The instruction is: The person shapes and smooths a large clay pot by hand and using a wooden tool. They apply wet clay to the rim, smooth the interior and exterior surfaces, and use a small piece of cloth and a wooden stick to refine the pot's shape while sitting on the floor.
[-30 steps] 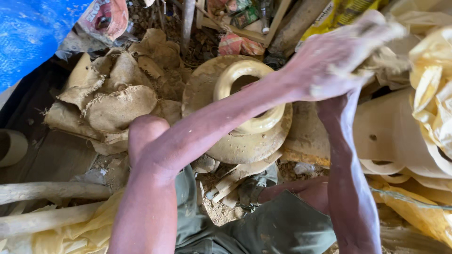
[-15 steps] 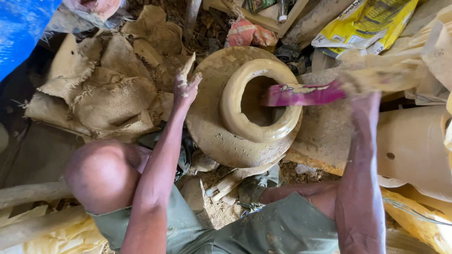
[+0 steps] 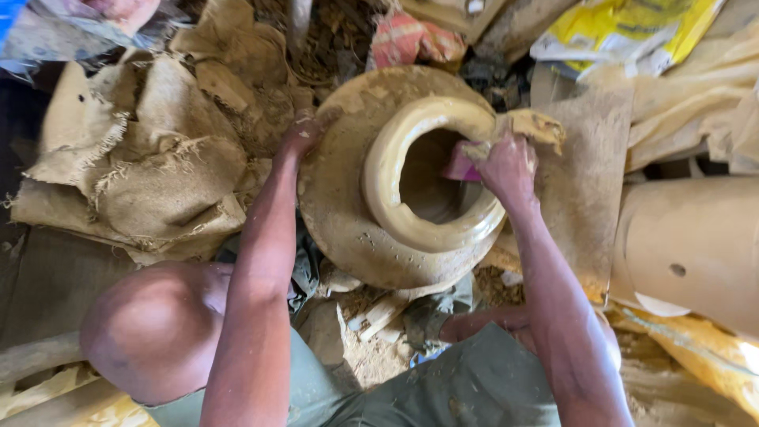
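While burlap sacking (image 3: 134, 158) covers the ground at left, a wet clay pot (image 3: 395, 178) sits centre, mouth up, between the person's knees; left hand (image 3: 304, 133) lies flat on the pot's left shoulder, fingers spread, gripping nothing; right hand (image 3: 506, 162) is closed at the right rim, pinching a clay-smeared cloth (image 3: 534, 126) draped over the lip; a pink scraper (image 3: 461, 166) shows just inside the mouth, hold unclear.

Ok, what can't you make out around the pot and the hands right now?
Head view only:
- pink piece: mostly behind the right hand and the clay pot rim.
- Pot floor: in shadow.
- left hand fingers: clay-caked, grip on the pot unclear.
- tan cylinder: cut by the right edge.
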